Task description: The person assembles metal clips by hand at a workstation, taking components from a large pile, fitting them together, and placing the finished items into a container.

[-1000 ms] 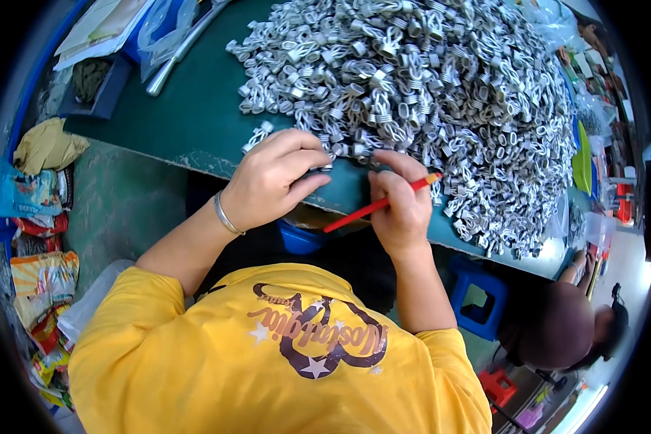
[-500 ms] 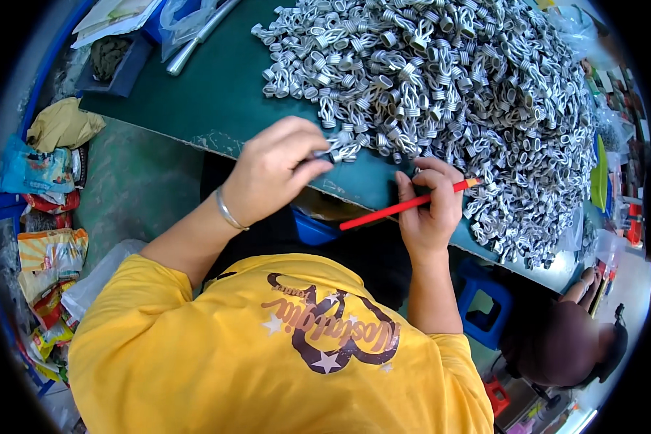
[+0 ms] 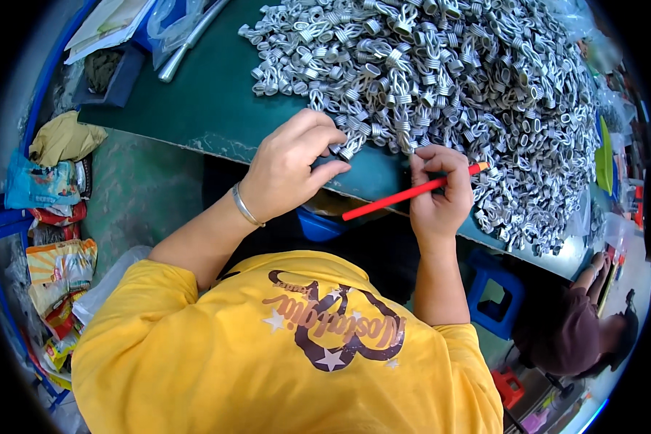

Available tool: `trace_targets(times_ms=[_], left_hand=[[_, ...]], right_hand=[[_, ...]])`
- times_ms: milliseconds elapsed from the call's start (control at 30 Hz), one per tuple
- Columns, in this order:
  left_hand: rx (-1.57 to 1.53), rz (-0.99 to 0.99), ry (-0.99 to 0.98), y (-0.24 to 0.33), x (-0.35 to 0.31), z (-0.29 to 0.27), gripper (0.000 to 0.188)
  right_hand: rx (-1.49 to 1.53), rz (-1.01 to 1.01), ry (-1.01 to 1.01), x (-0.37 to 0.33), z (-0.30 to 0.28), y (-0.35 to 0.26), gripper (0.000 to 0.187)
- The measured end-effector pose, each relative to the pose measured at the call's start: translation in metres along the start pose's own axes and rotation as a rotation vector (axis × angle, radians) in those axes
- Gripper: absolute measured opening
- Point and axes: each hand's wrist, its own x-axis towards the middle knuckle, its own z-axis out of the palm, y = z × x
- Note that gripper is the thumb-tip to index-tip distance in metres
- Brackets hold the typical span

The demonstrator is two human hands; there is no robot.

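A big heap of small silver-grey looped pieces with ribbed ends (image 3: 441, 79) covers the far side of the green table (image 3: 195, 108). At its near edge, my left hand (image 3: 293, 163) is held with curled fingers and the thumb apart; I see nothing gripped between them. A few loose pieces lie right by its fingertips. My right hand (image 3: 441, 195) is closed round a red pencil (image 3: 390, 203), whose tip points up to the right. Its thumb and forefinger meet close to the heap's edge, and whether they also pinch a piece is too small to tell.
On the far left of the table are a grey bin (image 3: 112, 76), papers (image 3: 112, 25) and a silvery roll (image 3: 188, 47). Snack bags (image 3: 58, 267) hang at the left. A blue stool (image 3: 493, 293) stands below the table. Another person (image 3: 579, 333) works at the right.
Both hands have shifted slightly to the right. The left thumb and fingers now show a wider gap. The red pencil remains in my right hand, and the whole view has turned a little.
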Motion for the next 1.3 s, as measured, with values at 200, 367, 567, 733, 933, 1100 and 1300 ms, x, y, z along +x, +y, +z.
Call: trace_targets(times_ms=[200, 367, 567, 733, 933, 1100, 1300], left_hand=[[0.036, 0.020, 0.024, -0.002, -0.004, 0.000, 0.030], [0.039, 0.021, 0.005, 0.000, -0.002, -0.001, 0.030], [0.033, 0.038, 0.002, -0.001, -0.001, -0.002, 0.030], [0.031, 0.020, -0.002, -0.002, -0.002, -0.002, 0.029], [0.034, 0.014, 0.006, -0.001, -0.002, 0.000, 0.028], [0.036, 0.018, 0.001, 0.000, -0.001, -0.001, 0.028], [0.046, 0.015, 0.000, 0.001, -0.001, -0.002, 0.027]], right_hand=[[-0.018, 0.114, 0.049, -0.006, -0.026, 0.007, 0.024], [-0.293, -0.109, -0.186, -0.002, -0.018, -0.003, 0.029], [-0.213, -0.139, -0.246, -0.011, -0.023, -0.001, 0.026], [-0.190, 0.033, -0.054, -0.010, -0.050, 0.005, 0.024], [-0.439, 0.031, -0.132, -0.008, -0.062, 0.005, 0.026], [-0.503, -0.047, -0.164, -0.012, -0.055, 0.006, 0.028], [-0.422, -0.030, -0.050, -0.015, -0.060, 0.013, 0.027]])
